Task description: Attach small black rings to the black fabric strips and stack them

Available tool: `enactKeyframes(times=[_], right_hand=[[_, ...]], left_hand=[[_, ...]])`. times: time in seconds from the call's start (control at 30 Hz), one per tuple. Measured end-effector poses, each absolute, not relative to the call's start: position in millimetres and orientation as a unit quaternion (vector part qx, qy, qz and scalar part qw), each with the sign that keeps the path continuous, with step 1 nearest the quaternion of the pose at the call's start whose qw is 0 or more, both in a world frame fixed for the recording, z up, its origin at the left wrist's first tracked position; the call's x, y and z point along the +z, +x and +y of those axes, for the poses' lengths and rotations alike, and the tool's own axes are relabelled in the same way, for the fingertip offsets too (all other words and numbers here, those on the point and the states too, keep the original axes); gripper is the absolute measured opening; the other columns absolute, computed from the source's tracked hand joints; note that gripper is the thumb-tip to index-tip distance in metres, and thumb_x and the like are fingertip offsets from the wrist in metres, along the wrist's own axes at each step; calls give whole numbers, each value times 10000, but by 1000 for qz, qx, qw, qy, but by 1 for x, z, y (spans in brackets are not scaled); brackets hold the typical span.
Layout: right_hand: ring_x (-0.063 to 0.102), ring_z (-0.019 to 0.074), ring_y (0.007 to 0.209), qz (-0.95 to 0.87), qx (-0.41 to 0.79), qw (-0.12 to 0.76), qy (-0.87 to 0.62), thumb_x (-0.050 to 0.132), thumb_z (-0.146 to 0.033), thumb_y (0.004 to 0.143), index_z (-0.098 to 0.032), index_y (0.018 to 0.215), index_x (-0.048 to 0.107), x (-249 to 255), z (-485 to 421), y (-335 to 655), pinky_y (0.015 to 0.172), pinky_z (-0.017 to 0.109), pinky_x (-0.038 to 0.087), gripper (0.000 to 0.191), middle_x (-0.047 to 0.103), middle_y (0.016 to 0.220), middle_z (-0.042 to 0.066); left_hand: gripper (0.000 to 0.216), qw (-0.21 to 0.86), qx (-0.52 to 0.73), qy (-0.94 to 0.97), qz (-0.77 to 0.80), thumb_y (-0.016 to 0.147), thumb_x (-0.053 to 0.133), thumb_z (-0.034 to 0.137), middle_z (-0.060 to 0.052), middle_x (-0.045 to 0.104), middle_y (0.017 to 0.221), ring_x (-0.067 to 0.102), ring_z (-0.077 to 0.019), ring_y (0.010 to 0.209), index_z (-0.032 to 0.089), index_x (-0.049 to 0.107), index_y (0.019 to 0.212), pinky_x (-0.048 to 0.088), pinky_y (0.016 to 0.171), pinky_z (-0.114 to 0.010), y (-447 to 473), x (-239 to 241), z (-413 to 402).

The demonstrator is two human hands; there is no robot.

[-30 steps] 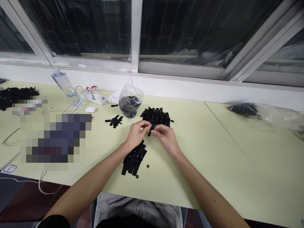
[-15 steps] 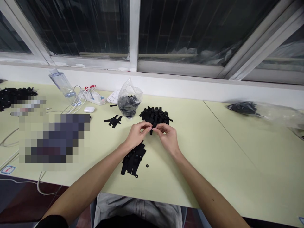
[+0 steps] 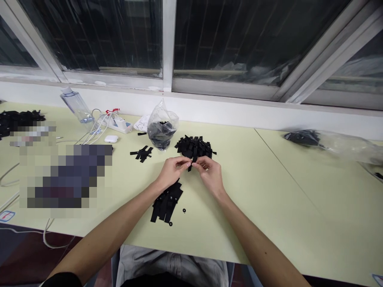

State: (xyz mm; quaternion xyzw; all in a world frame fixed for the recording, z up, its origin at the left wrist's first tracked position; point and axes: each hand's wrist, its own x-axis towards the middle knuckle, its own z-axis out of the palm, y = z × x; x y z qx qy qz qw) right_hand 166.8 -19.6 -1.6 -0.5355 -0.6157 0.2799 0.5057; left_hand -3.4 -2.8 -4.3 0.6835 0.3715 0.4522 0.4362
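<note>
Strip (image 3: 190, 164), black and short, is pinched between the fingertips of both hands just above the worktop (image 3: 257, 191). Its long axis runs roughly far to near, with the near end hanging free. The left hand (image 3: 171, 172) and right hand (image 3: 212, 173) are each closed on it, fingers curled, neither nearer than the other. A loose pile (image 3: 195, 146) of like strips lies just beyond the hands. A flat stack (image 3: 166, 200) lies near, by the left wrist, with small rings (image 3: 184, 210) beside it. A clear bag (image 3: 161, 129) stands far left of the pile.
</note>
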Motion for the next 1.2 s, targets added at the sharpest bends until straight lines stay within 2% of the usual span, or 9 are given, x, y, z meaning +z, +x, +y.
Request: enactKeyframes(times=[0.13,0.43,0.57,0.63,0.73,0.83,0.9,0.97,1.2], right_hand=[[562,171,648,-599,338,524,-503,734,-438,758,-186,792,686,5,-11,181,609,312,447,258,668,756,46],[589,193,661,-501,284,543,-611,752,-418,687,-151,804,736,17,25,239,612,324,451,292,709,753,96],[624,224,713,-530,264,474,-651,699,-392,698,-144,774,739,24,65,243,664,351,457,262,729,796,120],[630,238,740,-546,204,428,-690,721,-360,679,-144,801,737,31,77,239,709,369,458,249,729,813,124],[616,221,725,-590,117,438,-669,671,-340,757,-159,916,726,41,66,224,737,376,454,248,725,834,96],[609,207,704,-685,202,426,-555,614,-367,840,-195,879,726,45,27,198,670,342,460,208,714,806,67],[621,210,744,-769,306,334,-451,631,-387,854,-223,888,741,42,-1,180,671,333,468,201,725,856,57],[616,196,745,-811,342,252,-402,648,-392,860,-238,881,739,34,-20,165,679,320,463,180,719,857,38],[550,169,703,-826,295,223,-425,712,-337,823,-190,800,692,9,-18,144,642,288,397,150,650,763,27]], left_hand=[[220,367,453,721,375,954,529,331,-53,726,1010,673,-183,931,196,687,1025,525,875,-311,-5,4,-6],[236,253,439,761,404,985,472,280,-58,705,1076,644,-190,985,218,657,1118,504,904,-331,-16,1,1],[246,236,433,769,407,990,464,278,-59,698,1085,637,-191,1000,218,648,1141,500,910,-335,-19,-1,4],[250,228,431,769,414,991,462,283,-60,698,1083,634,-191,998,218,645,1149,499,896,-328,-21,-1,5],[253,216,433,763,429,994,455,294,-59,700,1058,630,-189,976,214,646,1139,495,866,-313,-25,-2,9],[254,211,440,752,443,995,451,301,-56,702,1042,634,-177,922,209,645,1129,488,828,-294,-29,-3,12],[255,209,442,747,451,995,452,307,-57,704,1026,636,-169,880,205,647,1123,484,803,-281,-30,-3,13],[260,203,440,745,458,997,448,313,-58,706,1003,634,-165,853,197,649,1113,477,788,-274,-30,-2,13],[275,186,431,751,465,1004,434,322,-52,698,924,624,-159,811,186,651,1102,460,770,-263,-32,-2,13]])
